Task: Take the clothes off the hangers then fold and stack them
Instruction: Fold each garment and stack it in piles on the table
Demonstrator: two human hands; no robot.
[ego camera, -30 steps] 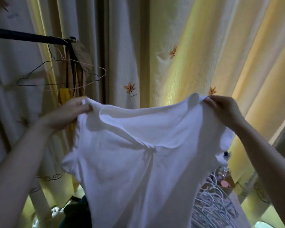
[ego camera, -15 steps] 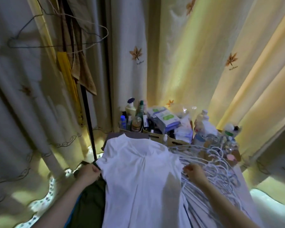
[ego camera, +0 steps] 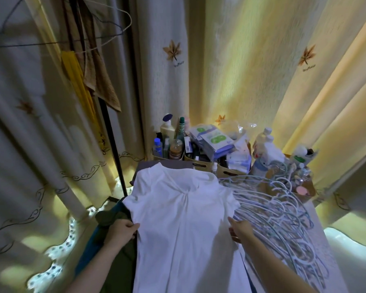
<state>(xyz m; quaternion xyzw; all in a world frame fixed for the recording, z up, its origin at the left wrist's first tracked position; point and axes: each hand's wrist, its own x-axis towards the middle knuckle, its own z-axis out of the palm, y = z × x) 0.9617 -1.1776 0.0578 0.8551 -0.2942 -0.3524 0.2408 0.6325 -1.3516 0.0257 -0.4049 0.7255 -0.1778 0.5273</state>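
Observation:
A white short-sleeved shirt [ego camera: 182,220] lies spread flat on the table, collar towards the far end. My left hand [ego camera: 122,230] grips its left side seam just below the sleeve. My right hand [ego camera: 240,229] holds the right side seam at the same height, partly over a heap of pale blue hangers [ego camera: 283,218]. Dark green and blue clothes [ego camera: 112,218] lie under the shirt's left edge. Two empty wire hangers [ego camera: 57,37] hang at the top left.
Cardboard boxes with bottles and packets [ego camera: 201,144] crowd the table's far end. A black rack pole [ego camera: 112,140] stands left of the table, with a brown cloth [ego camera: 97,66] and a yellow strip hanging from it. Leaf-patterned curtains [ego camera: 241,70] close off the back and sides.
The shirt came down from held up in the air to lying flat on the table. Both hands slid from its shoulders to its side seams below the sleeves. My view tilted down.

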